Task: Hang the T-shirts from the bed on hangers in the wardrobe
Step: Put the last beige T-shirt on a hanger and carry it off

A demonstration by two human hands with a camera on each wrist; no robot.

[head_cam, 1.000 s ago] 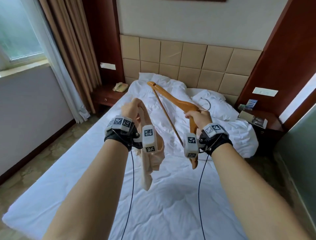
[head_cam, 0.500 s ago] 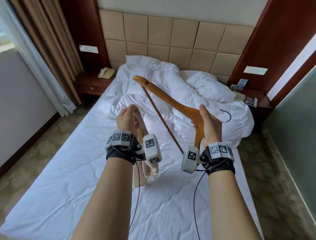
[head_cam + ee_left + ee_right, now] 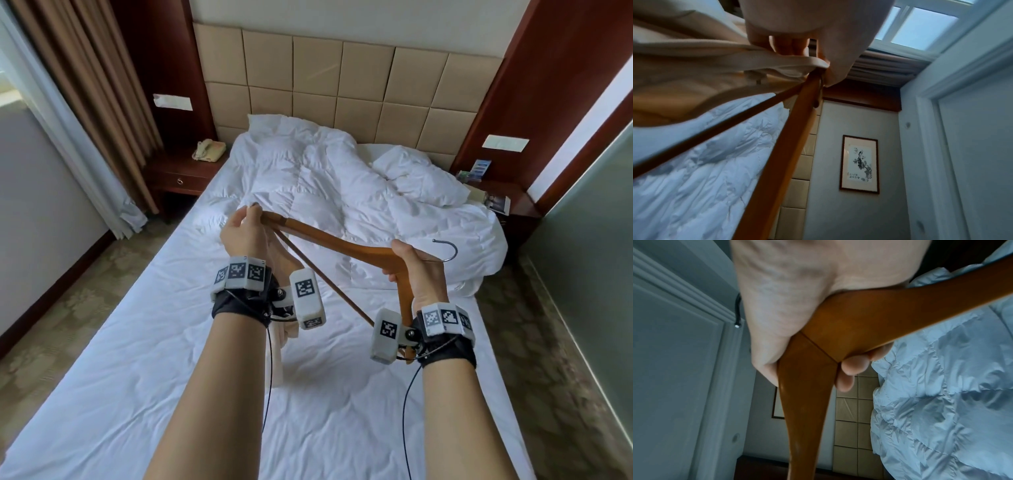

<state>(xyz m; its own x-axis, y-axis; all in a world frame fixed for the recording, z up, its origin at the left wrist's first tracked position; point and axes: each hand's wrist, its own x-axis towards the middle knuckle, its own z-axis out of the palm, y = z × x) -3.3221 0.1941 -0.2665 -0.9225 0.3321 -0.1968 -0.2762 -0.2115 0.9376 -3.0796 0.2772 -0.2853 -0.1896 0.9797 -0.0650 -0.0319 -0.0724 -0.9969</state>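
While the beige cotton T-shirt (image 3: 694, 68) hangs bunched from the left hand (image 3: 244, 233), the step in hand looks like threading the garment onto the orange-brown wooden hanger with a steel hook (image 3: 346, 245), above the wide bed with white sheets (image 3: 171, 377). On the left, the left hand's fingers are curled, pinching a fold of the T-shirt's fabric right at the far-left tip of the hanger; the left wrist view shows the cloth gathered over that tip, though I cannot tell whether the arm already sits inside the neck opening. The rest of the T-shirt droops below the left wrist, near the bed sheet. Moving right, the hanger's shoulder runs across between the hands, its thin dark crossbar slanting beneath. On the right, the right hand (image 3: 416, 270) is wrapped firmly round the hanger's middle, thumb on top and fingers underneath, with the hook pointing off to the right. The other arm points back toward the right wrist.

The next move, as I judge it, calls for drawing the fabric further along the left arm while the right hand steadies the hanger, then working the second arm in. The wardrobe is not in view.
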